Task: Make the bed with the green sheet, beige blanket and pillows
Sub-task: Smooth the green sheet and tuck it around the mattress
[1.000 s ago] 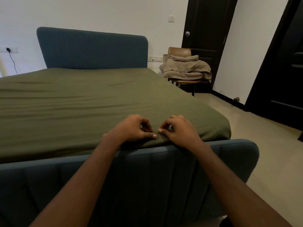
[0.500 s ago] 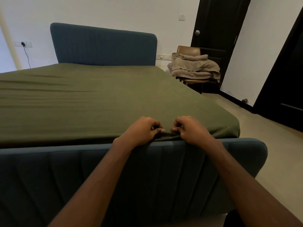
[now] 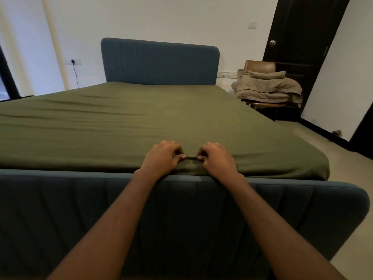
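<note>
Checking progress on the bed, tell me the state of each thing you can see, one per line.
green sheet, spread over the bed, wrinkled on the left.
left hand, pinching the sheet's foot edge.
right hand, pinching the same edge beside it.
beige blanket, piled on the chair, not on the bed.
door, looks closed.
plug, in the wall socket.

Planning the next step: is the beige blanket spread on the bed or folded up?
Folded, loosely: the beige blanket lies piled on the chair, while only the green sheet covers the bed.
</note>
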